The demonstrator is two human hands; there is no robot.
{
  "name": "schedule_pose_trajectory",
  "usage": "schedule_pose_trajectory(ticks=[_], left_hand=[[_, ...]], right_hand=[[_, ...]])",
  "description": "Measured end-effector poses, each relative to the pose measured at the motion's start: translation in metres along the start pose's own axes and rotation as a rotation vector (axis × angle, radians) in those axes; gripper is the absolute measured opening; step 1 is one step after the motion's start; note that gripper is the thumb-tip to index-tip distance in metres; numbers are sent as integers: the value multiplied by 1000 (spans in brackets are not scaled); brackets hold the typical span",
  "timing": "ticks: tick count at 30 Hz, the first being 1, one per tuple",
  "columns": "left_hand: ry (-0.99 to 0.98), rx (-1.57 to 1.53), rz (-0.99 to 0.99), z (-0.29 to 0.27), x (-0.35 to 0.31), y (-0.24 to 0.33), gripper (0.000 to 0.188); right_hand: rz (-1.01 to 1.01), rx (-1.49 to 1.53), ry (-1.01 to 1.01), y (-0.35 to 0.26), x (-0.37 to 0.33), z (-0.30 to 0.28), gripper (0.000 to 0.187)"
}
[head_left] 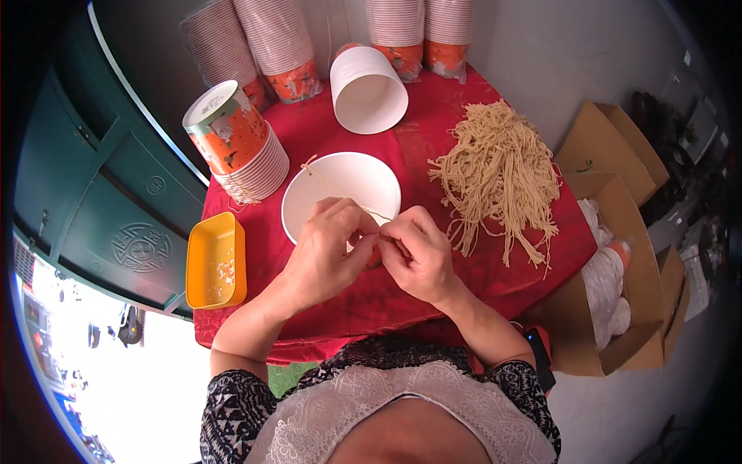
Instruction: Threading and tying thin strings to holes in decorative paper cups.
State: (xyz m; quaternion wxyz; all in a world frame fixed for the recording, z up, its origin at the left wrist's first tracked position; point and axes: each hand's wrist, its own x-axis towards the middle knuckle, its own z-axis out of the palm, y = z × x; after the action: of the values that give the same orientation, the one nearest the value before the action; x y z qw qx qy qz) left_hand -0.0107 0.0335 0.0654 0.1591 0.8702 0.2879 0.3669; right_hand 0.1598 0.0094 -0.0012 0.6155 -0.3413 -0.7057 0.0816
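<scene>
A white paper bucket stands mouth up before me, its near rim behind my hands. From a knotted end at its far left rim, a thin beige cord crosses the mouth to my fingers. My left hand and my right hand meet at the near right rim, fingertips pinched on the cord. Their exact contact is hidden by the fingers. A small orange patch shows below the fingertips. To the right lies a heap of beige cords.
At left are a stack of upturned orange-printed buckets and a yellow tray with small bits. Behind, a white bucket lies on its side near bagged bucket stacks. Cardboard boxes stand right of the red-clothed table.
</scene>
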Motion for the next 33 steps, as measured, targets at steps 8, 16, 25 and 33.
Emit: schedule_pose_trajectory(ticks=[8, 16, 25, 33], left_hand=[[9, 37, 38, 5, 0, -5, 16], [-26, 64, 73, 3, -2, -5, 19], [-4, 202, 171, 8, -5, -1, 24], [3, 274, 242, 9, -4, -5, 19]], right_hand=[[123, 149, 18, 0, -3, -1, 13], [345, 368, 1, -1, -4, -4, 1], [389, 413, 13, -1, -4, -2, 6], [345, 366, -73, 6, -1, -11, 6]])
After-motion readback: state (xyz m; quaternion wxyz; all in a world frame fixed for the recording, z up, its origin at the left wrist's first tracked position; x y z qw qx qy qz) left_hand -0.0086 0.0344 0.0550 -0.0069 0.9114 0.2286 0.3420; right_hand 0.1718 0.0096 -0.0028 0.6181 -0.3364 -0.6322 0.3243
